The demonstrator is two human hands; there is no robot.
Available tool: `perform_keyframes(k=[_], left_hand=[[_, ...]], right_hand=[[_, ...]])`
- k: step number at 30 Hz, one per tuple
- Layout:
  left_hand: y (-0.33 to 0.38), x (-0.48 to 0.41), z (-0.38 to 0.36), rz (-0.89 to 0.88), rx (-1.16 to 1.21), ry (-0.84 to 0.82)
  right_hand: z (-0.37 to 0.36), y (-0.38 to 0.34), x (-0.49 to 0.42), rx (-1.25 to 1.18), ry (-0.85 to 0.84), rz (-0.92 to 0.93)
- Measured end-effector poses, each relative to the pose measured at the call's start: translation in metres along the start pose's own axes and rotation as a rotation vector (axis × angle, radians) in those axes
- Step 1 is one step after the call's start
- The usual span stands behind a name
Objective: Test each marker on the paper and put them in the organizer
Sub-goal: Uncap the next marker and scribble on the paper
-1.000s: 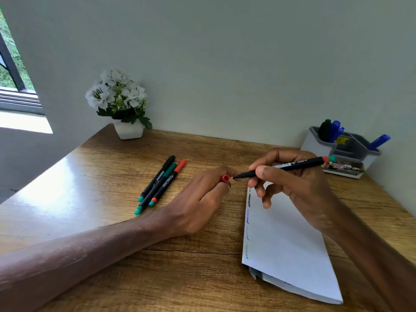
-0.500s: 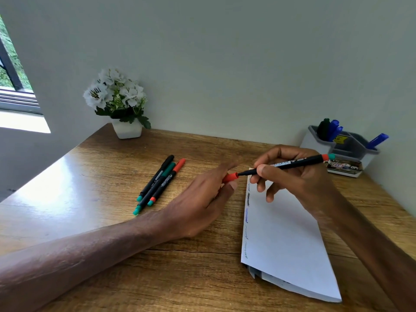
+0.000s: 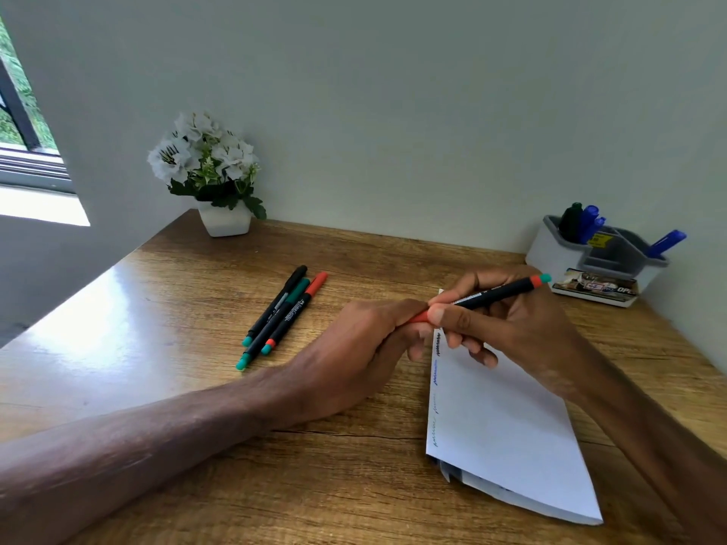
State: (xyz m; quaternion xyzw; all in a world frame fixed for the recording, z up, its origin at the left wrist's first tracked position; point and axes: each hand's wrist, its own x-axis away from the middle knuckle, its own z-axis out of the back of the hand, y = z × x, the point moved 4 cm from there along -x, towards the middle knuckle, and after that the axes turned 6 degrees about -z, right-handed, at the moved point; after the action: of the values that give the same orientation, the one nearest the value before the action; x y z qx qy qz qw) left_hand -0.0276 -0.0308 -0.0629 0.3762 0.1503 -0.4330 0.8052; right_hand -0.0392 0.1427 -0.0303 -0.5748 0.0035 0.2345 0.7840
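Observation:
My right hand (image 3: 507,328) grips a black marker (image 3: 491,295) with a red and teal end, held level just above the top of the white paper (image 3: 507,434). My left hand (image 3: 354,356) holds the marker's red cap (image 3: 419,317), which sits on the marker's tip. Short scribbles in several colours run down the paper's left edge. Three more markers (image 3: 281,314) lie side by side on the desk, left of my hands. The white and grey organizer (image 3: 550,249) stands at the back right with blue and dark markers in it.
A white pot of white flowers (image 3: 216,179) stands at the desk's back left corner. A small printed card (image 3: 596,289) lies in front of the organizer. Walls close the back and the right side. The wooden desk (image 3: 157,328) has an open left edge.
The red cap in my left hand has gone from just off the marker's tip onto it, and both hands have drawn together.

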Motion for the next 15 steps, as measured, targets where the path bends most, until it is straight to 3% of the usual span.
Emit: perform_keyframes(k=[7,15], left_hand=[[-0.002,0.001,0.002,0.061,0.069,-0.048],[-0.013,-0.002,0.0,0.208,0.055,-0.027]], right_hand=[[-0.007,0.005,-0.004,-0.021,-0.066,-0.001],[0.017,0.01,-0.005,-0.032,0.015,-0.099]])
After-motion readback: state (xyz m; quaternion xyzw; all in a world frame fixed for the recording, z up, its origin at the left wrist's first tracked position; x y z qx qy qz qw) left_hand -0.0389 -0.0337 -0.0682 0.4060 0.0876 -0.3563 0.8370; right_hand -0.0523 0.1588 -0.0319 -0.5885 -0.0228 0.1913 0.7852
